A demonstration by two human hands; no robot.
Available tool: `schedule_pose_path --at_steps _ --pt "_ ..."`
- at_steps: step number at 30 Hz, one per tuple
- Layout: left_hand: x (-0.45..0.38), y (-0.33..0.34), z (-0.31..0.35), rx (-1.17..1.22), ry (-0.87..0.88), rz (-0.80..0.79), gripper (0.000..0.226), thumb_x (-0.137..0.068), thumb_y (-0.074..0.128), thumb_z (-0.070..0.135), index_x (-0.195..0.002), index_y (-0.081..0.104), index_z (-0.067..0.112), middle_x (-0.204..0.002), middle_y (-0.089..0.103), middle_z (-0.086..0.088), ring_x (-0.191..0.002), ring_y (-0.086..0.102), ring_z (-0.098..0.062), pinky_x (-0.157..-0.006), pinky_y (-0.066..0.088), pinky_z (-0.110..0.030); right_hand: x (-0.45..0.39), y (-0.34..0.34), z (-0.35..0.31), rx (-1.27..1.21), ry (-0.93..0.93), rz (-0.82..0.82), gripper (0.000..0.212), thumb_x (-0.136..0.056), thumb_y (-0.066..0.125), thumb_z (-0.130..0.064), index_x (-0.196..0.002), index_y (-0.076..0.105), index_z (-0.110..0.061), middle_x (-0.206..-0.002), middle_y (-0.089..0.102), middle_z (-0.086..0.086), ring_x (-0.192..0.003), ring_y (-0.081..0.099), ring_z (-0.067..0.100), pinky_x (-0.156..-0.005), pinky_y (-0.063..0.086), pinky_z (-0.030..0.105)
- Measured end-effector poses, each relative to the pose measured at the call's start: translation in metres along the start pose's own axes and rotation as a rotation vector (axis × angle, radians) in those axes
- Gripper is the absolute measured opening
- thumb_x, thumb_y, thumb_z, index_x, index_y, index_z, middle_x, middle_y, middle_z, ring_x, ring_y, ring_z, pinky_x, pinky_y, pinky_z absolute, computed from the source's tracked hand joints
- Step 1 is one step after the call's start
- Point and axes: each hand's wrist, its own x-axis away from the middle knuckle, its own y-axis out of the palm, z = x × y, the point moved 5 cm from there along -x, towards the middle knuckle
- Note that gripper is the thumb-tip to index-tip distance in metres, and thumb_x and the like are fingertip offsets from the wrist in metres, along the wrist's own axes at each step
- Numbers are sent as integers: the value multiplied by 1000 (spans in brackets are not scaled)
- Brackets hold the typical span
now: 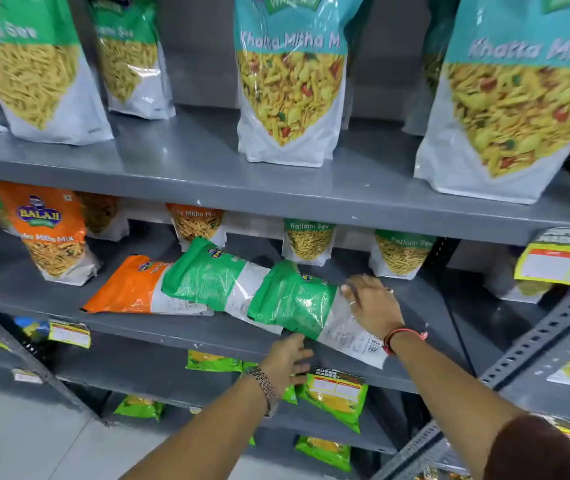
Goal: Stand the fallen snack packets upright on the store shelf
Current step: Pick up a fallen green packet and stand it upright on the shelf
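Note:
Three snack packets lie flat and overlapping on the middle grey shelf [179, 329]: an orange one [124, 285] at the left, a green one [203, 275] over it, and a second green one [294, 299] at the right. My right hand [373, 303] rests on the white lower end of that right green packet. My left hand [288, 358] touches the same packet's near edge at the shelf front, fingers curled under it. Upright packets stand behind them: an orange Balaji mix [51, 233] and green Ratlami Sev packets [309, 240].
The upper shelf [186, 168] holds large upright teal and green packets. Small green packets [337, 396] sit on the lower shelves. Yellow price tags [564, 261] hang at the right. A perforated grey upright [540, 341] runs diagonally at the right.

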Motion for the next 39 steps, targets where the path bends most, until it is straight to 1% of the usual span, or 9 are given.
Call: schedule_pose_path --at_steps 6,10,13,16,20,24,28,34,39 --pt "-48 7 -6 251 -45 4 33 -98 37 19 -69 45 8 -66 46 -7 -48 40 -17 -37 36 -21 -62 35 27 -164 379 -277 61 -94 22 -52 -102 62 -8 -103 65 19 -101 61 33 -79 42 35" --pt "-58 9 -8 356 -21 44 33 -99 37 17 -68 47 9 -65 42 -7 -54 36 -19 -47 37 -25 -88 59 29 -265 443 -489 44 -94 37 -41 -80 56 -4 -50 49 2 -48 49 17 -52 33 27" --pt "-61 7 -9 366 -10 102 33 -97 42 20 -69 53 6 -61 50 -8 -54 45 -19 -45 45 -23 -94 66 31 -302 456 -571 48 -91 42 -33 -121 49 4 -91 57 13 -81 55 30 -75 41 35" --pt "-63 7 -10 353 21 135 31 -95 46 22 -68 53 9 -64 54 -7 -57 50 -16 -46 51 -20 -92 62 31 -325 458 -523 41 -90 45 -23 -124 49 0 -118 54 18 -100 55 29 -78 38 27" --pt "-59 9 -15 356 74 89 25 -97 41 18 -75 48 9 -79 54 -10 -70 54 -18 -64 53 -25 -82 55 52 -401 514 -418 22 -88 50 -15 -66 52 -14 -68 49 6 -57 44 14 -57 37 27" --pt "-52 10 -5 321 158 72 16 -98 35 11 -89 47 10 -93 58 -10 -76 58 -21 -54 58 -27 -47 46 104 -697 706 -289 26 -93 42 -5 -115 56 -2 -97 54 10 -81 54 15 -66 48 20" --pt "-47 15 32 173 256 98 23 -97 32 7 -87 48 19 -102 53 -8 -71 53 -20 -52 54 -24 -29 -6 90 -779 656 -97 27 -79 50 8 -70 67 -10 -50 58 -3 -43 50 3 -44 43 16" --pt "-48 25 99 -25 479 133 29 -96 37 14 -69 45 21 -81 56 0 -69 53 -13 -65 49 -24 -23 -53 85 -815 549 15 25 -88 52 -7 -107 65 3 -113 65 24 -107 61 37 -97 49 50" --pt "-66 31 113 -133 567 152 10 -94 45 16 -88 52 13 -98 57 -9 -91 53 -20 -91 50 -40 -12 -39 94 -697 566 97 23 -86 58 -15 -101 69 -2 -112 67 23 -108 61 37 -97 48 44"
